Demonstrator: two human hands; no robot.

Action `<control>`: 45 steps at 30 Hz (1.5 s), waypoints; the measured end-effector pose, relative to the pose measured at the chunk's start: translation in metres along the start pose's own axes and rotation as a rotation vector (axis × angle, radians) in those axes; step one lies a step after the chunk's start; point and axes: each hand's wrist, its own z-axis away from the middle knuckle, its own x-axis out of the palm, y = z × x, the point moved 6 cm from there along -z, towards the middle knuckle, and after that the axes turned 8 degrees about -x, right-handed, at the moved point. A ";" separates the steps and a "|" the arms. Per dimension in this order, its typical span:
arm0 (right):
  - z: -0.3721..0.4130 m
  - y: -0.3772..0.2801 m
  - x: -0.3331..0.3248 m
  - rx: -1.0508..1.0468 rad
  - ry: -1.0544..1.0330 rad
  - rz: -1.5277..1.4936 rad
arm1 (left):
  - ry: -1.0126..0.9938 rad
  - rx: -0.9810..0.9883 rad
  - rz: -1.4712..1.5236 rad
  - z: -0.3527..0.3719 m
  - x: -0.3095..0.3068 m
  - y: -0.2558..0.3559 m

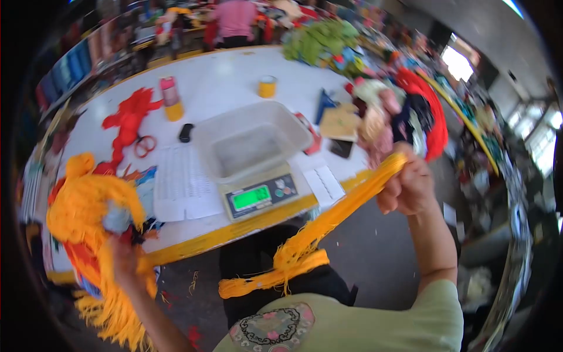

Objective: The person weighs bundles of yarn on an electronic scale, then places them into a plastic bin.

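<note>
My right hand [410, 182] is closed around the top end of a skein of yellow yarn [343, 211], raised at the right. The skein slants down to the left, knotted near its lower part, with its loose end hanging in front of my lap. My left hand [122, 258] is smeared by motion and touches or overlaps a big heap of yellow yarn [88, 196] at the table's left corner. Strands from that heap hang over the edge. I cannot make out the left fingers. A digital scale [258, 196] with a lit green display carries a translucent plastic tub [214, 167].
On the white table [217, 76] lie red yarn [129, 120], red-handled scissors [145, 146], a printed sheet [185, 185], a pink-and-yellow bottle [171, 100], a yellow tape roll [267, 87] and a dark phone [341, 148]. Coloured yarn [381, 105] is piled right. A person [234, 20] is beyond.
</note>
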 end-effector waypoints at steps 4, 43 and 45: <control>-0.098 -0.056 0.053 -0.327 -0.118 0.147 | -0.362 0.010 -0.371 0.008 0.083 -0.073; -0.017 0.157 0.019 -0.249 -0.173 1.535 | -0.307 0.364 -0.641 0.016 0.098 -0.085; -0.024 0.163 0.020 -0.265 -0.191 1.549 | -0.298 0.361 -0.634 0.015 0.098 -0.088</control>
